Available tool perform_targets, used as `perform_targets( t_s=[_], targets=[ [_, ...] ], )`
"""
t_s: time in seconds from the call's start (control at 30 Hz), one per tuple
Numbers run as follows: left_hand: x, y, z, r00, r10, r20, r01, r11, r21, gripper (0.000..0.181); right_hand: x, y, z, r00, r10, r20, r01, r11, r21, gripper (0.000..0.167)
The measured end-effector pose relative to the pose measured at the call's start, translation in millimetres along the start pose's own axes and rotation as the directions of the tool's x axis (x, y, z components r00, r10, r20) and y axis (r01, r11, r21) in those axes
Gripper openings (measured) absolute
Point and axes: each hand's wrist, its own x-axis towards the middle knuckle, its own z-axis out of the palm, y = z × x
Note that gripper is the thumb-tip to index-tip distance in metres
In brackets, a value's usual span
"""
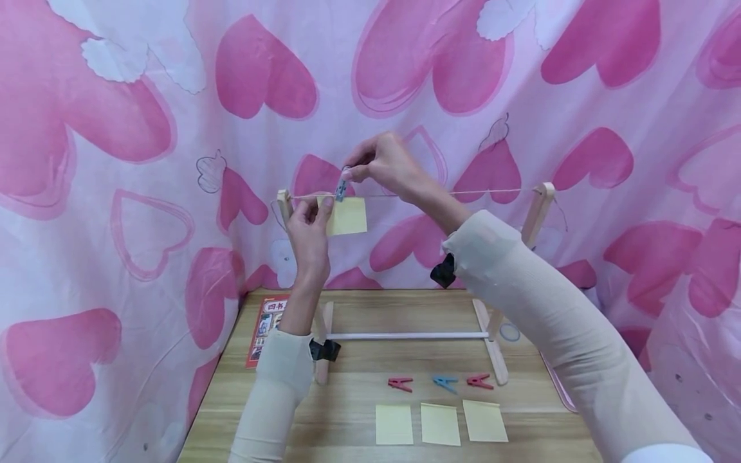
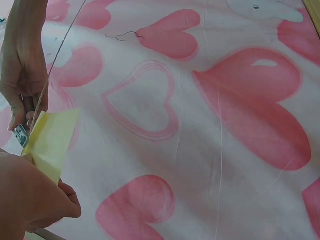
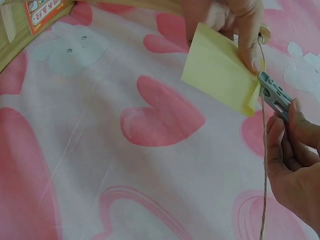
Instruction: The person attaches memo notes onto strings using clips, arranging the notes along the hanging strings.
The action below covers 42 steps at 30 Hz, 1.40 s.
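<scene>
My left hand (image 1: 309, 238) pinches the left part of a yellow paper (image 1: 350, 217) at the string (image 1: 486, 191), close to the left post. Between the thumb and fingers of my right hand (image 1: 388, 164) is a grey-blue clothespin (image 1: 340, 188), its tip at the paper's top edge and the string. In the right wrist view the clothespin (image 3: 274, 93) meets the paper (image 3: 217, 70) beside the left thumb; the paper's top edge is folded at the string (image 3: 265, 175). The left wrist view shows the paper (image 2: 52, 142) hanging between both hands.
On the wooden table (image 1: 347, 405) lie two red clothespins (image 1: 401, 384) (image 1: 480, 381), a blue one (image 1: 445, 383) and several yellow papers (image 1: 394, 424). The frame has wooden posts (image 1: 537, 215) and a white bar (image 1: 408, 335). A red printed sheet (image 1: 267, 321) lies at the left.
</scene>
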Motion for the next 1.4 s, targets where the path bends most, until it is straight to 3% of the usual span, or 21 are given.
perform_targets(
  t_s=[0.37,0.87,1.4],
  targets=[
    [2.2,0.5,0.6,1.000,0.019,-0.013,-0.019,1.000,-0.013,0.025,2.1,-2.9,5.8,1.000,0.010,0.024,-0.008,0.997,-0.077,0.013],
    [0.1,1.8,1.0,1.000,0.025,-0.013,-0.025,0.999,-0.026,0.024,2.9,-4.1,5.7,0.998,0.015,0.065,-0.011,0.997,-0.070,0.013],
    [-2.6,-0.3,-2.2,0.999,0.050,0.013,-0.050,0.999,0.008,0.028,0.3,-6.4,0.6,0.974,0.029,0.223,-0.001,0.992,-0.126,0.023]
  ],
)
